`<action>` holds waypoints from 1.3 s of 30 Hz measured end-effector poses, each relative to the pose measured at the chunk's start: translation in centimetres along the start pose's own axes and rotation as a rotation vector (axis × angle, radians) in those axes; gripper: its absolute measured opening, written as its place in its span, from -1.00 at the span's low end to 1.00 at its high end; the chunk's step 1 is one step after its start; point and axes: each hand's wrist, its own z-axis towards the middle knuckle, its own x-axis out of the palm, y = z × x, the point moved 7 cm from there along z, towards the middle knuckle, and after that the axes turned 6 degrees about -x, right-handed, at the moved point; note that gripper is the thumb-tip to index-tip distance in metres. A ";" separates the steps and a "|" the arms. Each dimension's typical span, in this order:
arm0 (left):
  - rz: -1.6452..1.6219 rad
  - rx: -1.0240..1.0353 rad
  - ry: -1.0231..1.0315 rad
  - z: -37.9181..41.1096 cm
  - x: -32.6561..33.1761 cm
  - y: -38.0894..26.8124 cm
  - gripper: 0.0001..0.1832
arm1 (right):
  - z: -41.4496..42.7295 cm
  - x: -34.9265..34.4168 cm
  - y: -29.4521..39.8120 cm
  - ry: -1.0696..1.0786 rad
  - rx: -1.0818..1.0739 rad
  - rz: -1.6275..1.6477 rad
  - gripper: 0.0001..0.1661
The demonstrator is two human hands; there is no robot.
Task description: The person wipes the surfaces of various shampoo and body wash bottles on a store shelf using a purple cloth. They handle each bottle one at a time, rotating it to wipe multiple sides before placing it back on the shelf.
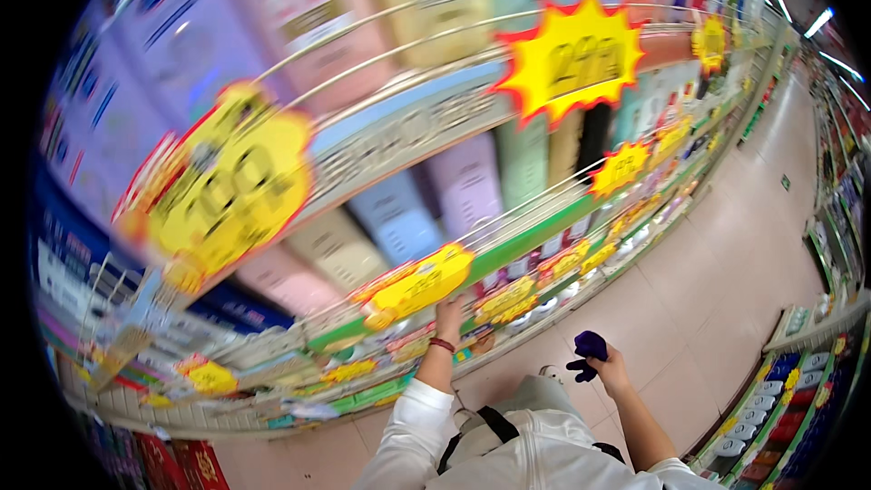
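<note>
My left hand [449, 316] reaches to the green-edged shelf, its fingers partly hidden by a yellow price sign [418, 282]; whether it grips anything does not show. A dark red bracelet [442, 344] circles that wrist. In my right hand [611, 367], held low over the floor, is a crumpled dark purple cloth item [590, 347], perhaps a glove. Pastel bottles or cartons stand on the shelf above my left hand, among them a blue one [398, 218] and a purple one [466, 184].
A long shelf unit with wire rails [408, 47] curves across the left and top, bearing large starburst price signs [571, 58]. Tiled floor [680, 299] runs along the aisle. At lower right stands another shelf with rows of bottles [752, 415]. Red packages [180, 463] are at lower left.
</note>
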 end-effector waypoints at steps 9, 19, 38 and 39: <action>-0.631 -0.312 -0.111 10.5 0.1 10.1 -0.67 | 2.2 -10.1 1.7 -0.092 -0.022 -0.049 -0.67; -0.631 -0.199 -0.084 7.6 1.1 3.1 -0.62 | 2.8 -14.1 3.6 -0.143 -0.080 -0.294 -0.66; -0.843 0.006 0.017 -1.2 -5.2 1.4 -0.89 | -0.2 -6.6 1.9 -0.005 -0.108 -0.234 -0.67; -0.801 0.045 0.023 -1.7 -5.4 1.1 -0.86 | -0.5 -5.8 2.8 -0.017 -0.112 -0.222 -0.69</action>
